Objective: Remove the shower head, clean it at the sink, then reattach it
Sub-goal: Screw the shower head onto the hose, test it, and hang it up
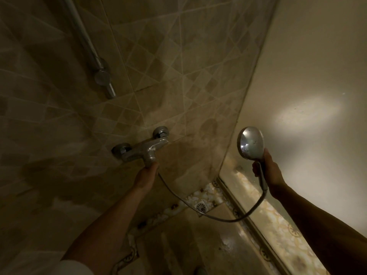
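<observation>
the shower head [250,143] is held up in the right hand [267,169], on the right side of the view, in front of a pale frosted panel [317,76]. its round chrome back is turned toward the camera and some drops or spots are seen on it. the fingers of the right hand are wrapped and pressed together around the handle just below the round part, with the thumb lying along the handle. from the bottom of the handle a thin metal hose [234,218] hangs down in a loop above the floor and rises again to the chrome mixer tap [146,150], which is fixed on the tiled wall [49,96]. the left hand [146,175] is placed at the lower end of the tap, where the hose arrives. its fingers are mostly hidden behind the hand, so it cannot be told if they are closed on the tap or on the hose nut. a chrome rail [87,48] is mounted on the wall above the tap. a square drain [201,206] is seen in the patterned floor [214,192] under the hose.
</observation>
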A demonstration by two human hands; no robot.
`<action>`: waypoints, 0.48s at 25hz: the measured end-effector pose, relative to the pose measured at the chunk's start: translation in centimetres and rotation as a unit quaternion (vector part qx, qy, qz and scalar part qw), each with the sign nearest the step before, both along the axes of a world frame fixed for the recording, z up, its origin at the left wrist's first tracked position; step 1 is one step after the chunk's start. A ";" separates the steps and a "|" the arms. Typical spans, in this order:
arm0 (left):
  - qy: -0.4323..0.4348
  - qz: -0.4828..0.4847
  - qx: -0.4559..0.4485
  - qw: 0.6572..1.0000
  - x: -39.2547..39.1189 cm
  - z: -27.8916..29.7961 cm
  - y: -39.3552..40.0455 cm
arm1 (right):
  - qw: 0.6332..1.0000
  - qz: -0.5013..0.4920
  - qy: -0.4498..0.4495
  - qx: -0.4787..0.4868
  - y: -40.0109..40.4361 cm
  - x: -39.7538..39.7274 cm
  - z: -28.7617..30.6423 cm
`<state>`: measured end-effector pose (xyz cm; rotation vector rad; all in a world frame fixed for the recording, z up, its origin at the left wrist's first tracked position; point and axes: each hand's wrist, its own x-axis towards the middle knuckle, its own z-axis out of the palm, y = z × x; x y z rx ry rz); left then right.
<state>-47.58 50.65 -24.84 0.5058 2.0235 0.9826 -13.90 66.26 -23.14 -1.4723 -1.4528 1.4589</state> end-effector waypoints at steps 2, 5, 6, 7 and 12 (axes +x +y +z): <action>0.015 -0.013 0.004 1.000 -0.1 -0.4 -0.1 | 1.000 -0.002 0.006 0.001 0.0 0.0 0.0; 0.027 -0.020 -0.003 0.999 0.0 -0.2 -0.3 | 1.000 0.005 0.006 0.004 -0.2 -0.1 -0.3; 0.027 -0.020 0.000 0.999 0.1 -0.2 -0.3 | 1.000 0.004 0.004 0.005 -0.2 -0.1 -0.4; 0.024 -0.020 0.002 1.000 0.1 -0.1 -0.3 | 1.000 0.002 0.003 0.007 -0.3 -0.2 -0.4; 0.004 -0.038 -0.008 0.999 0.0 0.3 -0.5 | 1.000 -0.008 0.006 0.013 -1.4 -1.2 0.4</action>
